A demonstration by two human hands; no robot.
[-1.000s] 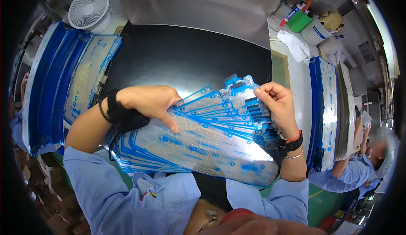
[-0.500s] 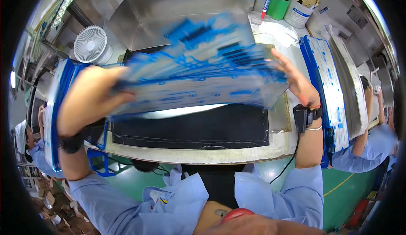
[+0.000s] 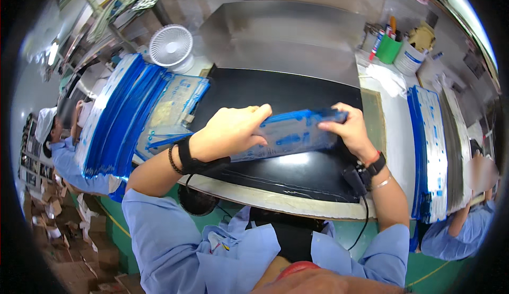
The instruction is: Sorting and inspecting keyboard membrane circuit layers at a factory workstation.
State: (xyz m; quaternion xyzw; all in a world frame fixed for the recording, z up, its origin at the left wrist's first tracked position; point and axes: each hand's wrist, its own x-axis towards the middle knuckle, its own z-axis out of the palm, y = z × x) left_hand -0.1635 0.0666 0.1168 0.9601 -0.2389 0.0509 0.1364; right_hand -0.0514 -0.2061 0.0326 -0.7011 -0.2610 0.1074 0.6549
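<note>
Above the black work mat [image 3: 323, 175], a translucent sheet with blue markings and blue edges [image 3: 294, 135] is held tilted between my two hands. My left hand [image 3: 233, 131] grips its left end, thumb on top. At the other end my right hand [image 3: 351, 130] pinches the sheet between thumb and fingers. The sheet's far side is seen steeply, so its full shape is hidden. To the left of my left hand, a similar blue-edged sheet [image 3: 177, 100] lies by a thick stack of blue-edged sheets [image 3: 108, 122].
A bent metal panel [image 3: 286, 39] stands behind the mat. At the back left is a white fan [image 3: 171, 45]; at the back right are a green pen cup [image 3: 388, 50] and a white tub [image 3: 409, 59]. Another stack of sheets [image 3: 430, 151] stands right. Co-workers are at both sides.
The sheet has come down and nearer, and looks narrower and steeper. My left hand has moved right, so my hands are closer together. The view has shifted left.
</note>
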